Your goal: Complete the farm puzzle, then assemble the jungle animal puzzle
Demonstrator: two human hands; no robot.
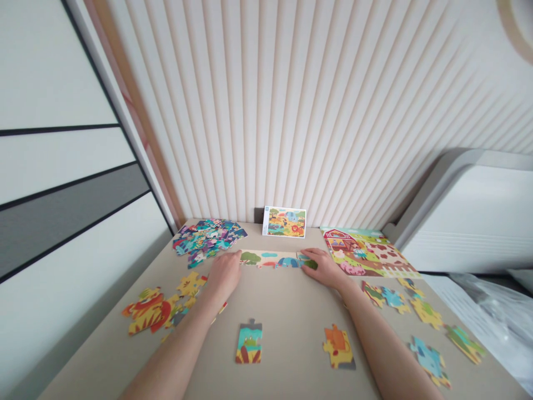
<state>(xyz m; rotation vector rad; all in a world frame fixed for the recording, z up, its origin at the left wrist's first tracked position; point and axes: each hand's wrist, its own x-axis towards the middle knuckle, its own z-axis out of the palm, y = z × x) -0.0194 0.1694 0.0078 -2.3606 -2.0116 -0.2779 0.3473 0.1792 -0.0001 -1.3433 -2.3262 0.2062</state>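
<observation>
My right hand (322, 268) pinched the end piece (309, 262) narrowly, probably to keep it aligned. My left hand (226, 272) sat at the puzzle strip's (270, 259) left end, perhaps bracing it; I couldn't tell its grip. The strip lay on the desk (287, 316) before the picture card (284, 222), seemingly propped for reference.

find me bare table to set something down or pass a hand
Bare: the middle, between left forearm and right forearm, from the strip of pieces down to the teal piece and orange-yellow piece; also between those two. Crowded: the left, with the purple heap and yellow pieces, and the right, with the farm picture and loose pieces.
</observation>
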